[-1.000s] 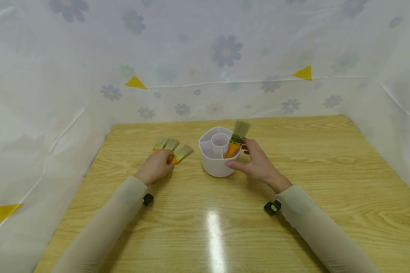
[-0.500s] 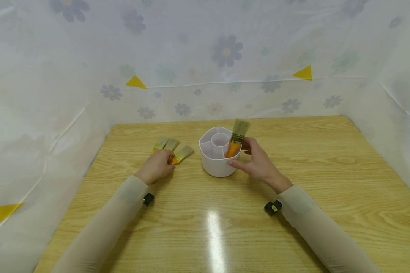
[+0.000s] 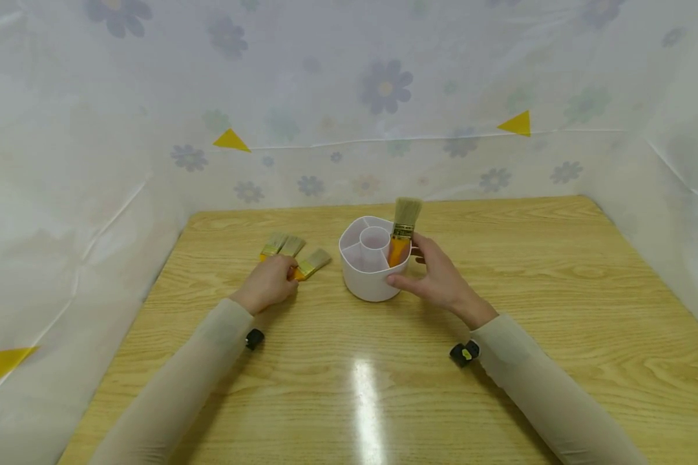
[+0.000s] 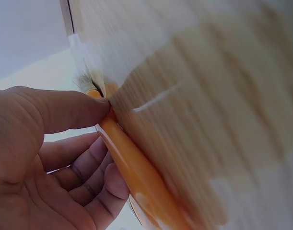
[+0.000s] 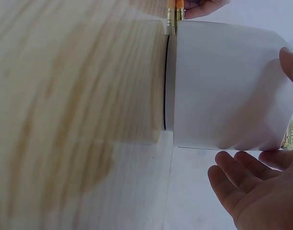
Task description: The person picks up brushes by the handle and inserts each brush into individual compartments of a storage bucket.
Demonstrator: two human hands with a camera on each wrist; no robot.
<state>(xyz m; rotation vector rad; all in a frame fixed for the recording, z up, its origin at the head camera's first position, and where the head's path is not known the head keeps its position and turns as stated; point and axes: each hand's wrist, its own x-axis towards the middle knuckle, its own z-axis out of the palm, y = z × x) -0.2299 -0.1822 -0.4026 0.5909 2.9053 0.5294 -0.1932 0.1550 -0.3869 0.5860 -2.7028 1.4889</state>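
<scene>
On the left, my left hand (image 3: 267,281) pinches the orange handle of a paintbrush (image 3: 315,261) lying on the table; the left wrist view shows the thumb against this handle (image 4: 136,167). Two more flat paintbrushes (image 3: 285,244) lie just beyond that hand, their handles hidden. A white round divided organizer (image 3: 371,285) stands mid-table. My right hand (image 3: 436,278) holds its right side, thumb in front and fingers behind. In its right compartment a wide paintbrush (image 3: 406,226) stands bristles up. In the right wrist view, the fingers (image 5: 232,177) curve along the organizer's wall (image 5: 223,86).
The wood-grain table (image 3: 500,258) reaches to a flowered plastic sheet (image 3: 349,97) at the back and sides. Yellow triangles (image 3: 516,124) are stuck on the sheet. A bright light reflection shows on the table's front part.
The organizer has turned slightly counterclockwise as seen from above, its dividers shifting. The brush in it now stands more upright and farther back. Both hands have stayed nearly still.
</scene>
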